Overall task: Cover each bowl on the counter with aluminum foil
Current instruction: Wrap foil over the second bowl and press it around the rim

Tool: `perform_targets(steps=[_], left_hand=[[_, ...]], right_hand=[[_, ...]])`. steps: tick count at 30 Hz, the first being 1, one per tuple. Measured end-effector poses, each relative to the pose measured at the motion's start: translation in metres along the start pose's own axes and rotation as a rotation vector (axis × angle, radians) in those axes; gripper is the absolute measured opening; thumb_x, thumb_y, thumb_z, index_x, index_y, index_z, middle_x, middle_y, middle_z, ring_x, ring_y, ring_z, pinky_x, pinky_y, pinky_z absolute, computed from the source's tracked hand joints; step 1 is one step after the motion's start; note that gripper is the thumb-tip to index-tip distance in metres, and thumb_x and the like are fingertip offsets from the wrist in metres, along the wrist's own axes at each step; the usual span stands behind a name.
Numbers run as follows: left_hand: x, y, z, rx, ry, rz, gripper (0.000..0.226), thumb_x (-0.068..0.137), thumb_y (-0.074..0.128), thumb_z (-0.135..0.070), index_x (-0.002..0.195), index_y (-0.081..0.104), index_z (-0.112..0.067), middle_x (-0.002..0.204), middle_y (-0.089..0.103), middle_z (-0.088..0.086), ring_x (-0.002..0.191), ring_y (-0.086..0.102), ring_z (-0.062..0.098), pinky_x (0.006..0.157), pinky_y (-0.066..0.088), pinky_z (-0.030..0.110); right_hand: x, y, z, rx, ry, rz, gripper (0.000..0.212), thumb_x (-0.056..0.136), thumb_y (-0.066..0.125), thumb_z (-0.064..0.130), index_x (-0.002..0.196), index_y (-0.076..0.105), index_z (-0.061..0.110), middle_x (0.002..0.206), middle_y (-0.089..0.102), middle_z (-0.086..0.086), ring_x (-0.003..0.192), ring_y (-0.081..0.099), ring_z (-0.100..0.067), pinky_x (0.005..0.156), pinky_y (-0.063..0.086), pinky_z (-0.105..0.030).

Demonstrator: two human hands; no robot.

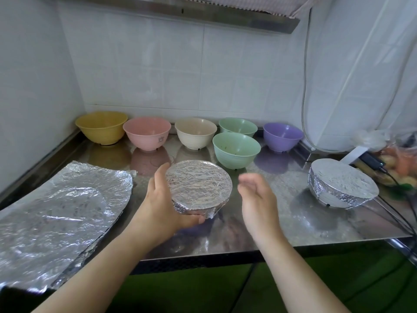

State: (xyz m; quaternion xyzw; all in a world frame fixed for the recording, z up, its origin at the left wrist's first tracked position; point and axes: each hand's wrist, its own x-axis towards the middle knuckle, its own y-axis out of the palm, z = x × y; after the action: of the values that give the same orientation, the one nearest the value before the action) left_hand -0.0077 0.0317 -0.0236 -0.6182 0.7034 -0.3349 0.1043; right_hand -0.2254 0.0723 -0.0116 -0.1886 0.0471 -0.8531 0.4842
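Item: foiled bowl, centre of the tabletop, near its front edge.

Grip, left hand: holding the foiled bowl; palm against its left side, thumb curled under the near rim fold. Whether the bowl is lifted or resting cannot be told.

Grip, right hand: wide, fingers loosely curved, holding nothing; just right of the bowl, not touching it.

Risks, as judged:
- One-handed hold from the side: the bowl may tip or slip toward the open right hand.
- Thumb pressure at the fold may crush or tear the thin foil, or lift the crimp off the rim.
- Loose tail of foil at the near-right rim could spring open if not pressed down.
- Front edge is close behind the grip; a slide backward could send the bowl off.

Surroundings:
- Second foiled bowl, well right of the grip, tilted, beside cables and a clutter of bags.
- Foil sheets, stacked, left of the grip, overhanging the front edge.
- Uncovered, beyond the grip along the wall: yellow bowl, pink bowl, cream bowl, two green bowls, purple bowl.

Obstruction: the nearer green bowl stands just beyond the foiled bowl, narrowing any forward push. Six bowls remain.
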Motion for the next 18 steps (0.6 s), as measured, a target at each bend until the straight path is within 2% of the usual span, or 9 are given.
perform_targets(steps=[2,3,5,7,9,11,14,16,18], left_hand=[[0.0,0.0,0.001,-0.051,-0.011,0.007,0.151,0.046,0.103,-0.049,0.161,0.006,-0.03,0.16,0.031,0.001,0.138,0.036,0.007,0.112,0.029,0.024],[0.0,0.001,0.001,-0.072,-0.015,0.011,0.151,0.047,0.104,-0.048,0.161,0.006,-0.031,0.159,0.034,0.0,0.135,0.037,0.005,0.111,0.029,0.023],[-0.002,0.003,0.001,-0.103,-0.019,0.014,0.149,0.049,0.103,-0.047,0.16,0.005,-0.033,0.156,0.041,-0.004,0.133,0.042,0.004,0.107,0.031,0.02],[-0.003,0.005,0.001,-0.123,-0.021,0.012,0.147,0.05,0.103,-0.046,0.159,0.006,-0.034,0.152,0.046,-0.007,0.131,0.045,0.002,0.103,0.032,0.013],[-0.003,0.007,0.001,-0.134,-0.016,0.004,0.143,0.05,0.103,-0.046,0.157,0.008,-0.035,0.147,0.05,-0.012,0.127,0.047,-0.002,0.093,0.032,-0.001],[-0.003,0.009,0.0,-0.138,-0.015,-0.003,0.142,0.05,0.103,-0.047,0.156,0.009,-0.039,0.144,0.05,-0.015,0.123,0.047,-0.006,0.086,0.031,-0.007],[-0.004,0.012,0.0,-0.126,-0.02,-0.002,0.142,0.051,0.102,-0.048,0.157,0.007,-0.04,0.144,0.048,-0.018,0.12,0.044,-0.011,0.085,0.029,-0.009],[-0.004,0.011,0.002,-0.12,-0.019,0.01,0.144,0.053,0.102,-0.047,0.158,0.004,-0.039,0.142,0.048,-0.02,0.121,0.043,-0.012,0.087,0.029,-0.008],[-0.004,0.008,0.004,-0.131,-0.025,0.043,0.148,0.054,0.102,-0.047,0.16,-0.001,-0.038,0.144,0.045,-0.022,0.127,0.042,-0.01,0.096,0.029,-0.002]], right_hand=[[0.014,0.014,-0.003,0.239,0.135,0.105,0.037,0.102,0.058,0.026,0.139,0.064,0.023,0.133,0.066,0.016,0.123,0.058,0.005,0.107,0.042,-0.023],[0.018,0.023,-0.004,0.322,0.18,0.135,0.044,0.102,0.057,0.032,0.145,0.06,0.024,0.138,0.063,0.017,0.129,0.056,0.003,0.114,0.04,-0.028],[0.02,0.041,-0.004,0.457,0.261,0.123,0.048,0.096,0.058,0.042,0.141,0.063,0.027,0.135,0.068,0.013,0.128,0.061,-0.004,0.119,0.041,-0.037],[0.019,0.056,-0.002,0.598,0.351,0.038,0.041,0.092,0.058,0.045,0.125,0.071,0.025,0.125,0.076,0.001,0.121,0.07,-0.019,0.115,0.048,-0.05],[0.017,0.066,0.004,0.677,0.392,-0.032,0.031,0.098,0.056,0.037,0.112,0.074,0.018,0.114,0.079,-0.011,0.112,0.073,-0.032,0.109,0.052,-0.056],[0.018,0.071,0.006,0.72,0.392,-0.09,0.026,0.101,0.053,0.027,0.099,0.077,0.016,0.106,0.079,-0.015,0.105,0.075,-0.037,0.101,0.057,-0.054],[0.019,0.073,0.01,0.754,0.413,-0.121,0.036,0.101,0.052,0.019,0.078,0.079,0.023,0.093,0.079,-0.013,0.091,0.076,-0.033,0.084,0.059,-0.044],[0.017,0.075,0.01,0.745,0.411,-0.117,0.034,0.099,0.052,0.022,0.079,0.079,0.026,0.097,0.079,-0.014,0.095,0.075,-0.034,0.087,0.059,-0.045],[0.015,0.073,0.007,0.711,0.38,-0.137,0.026,0.093,0.055,0.032,0.093,0.079,0.023,0.106,0.079,-0.017,0.103,0.075,-0.036,0.095,0.058,-0.05]])
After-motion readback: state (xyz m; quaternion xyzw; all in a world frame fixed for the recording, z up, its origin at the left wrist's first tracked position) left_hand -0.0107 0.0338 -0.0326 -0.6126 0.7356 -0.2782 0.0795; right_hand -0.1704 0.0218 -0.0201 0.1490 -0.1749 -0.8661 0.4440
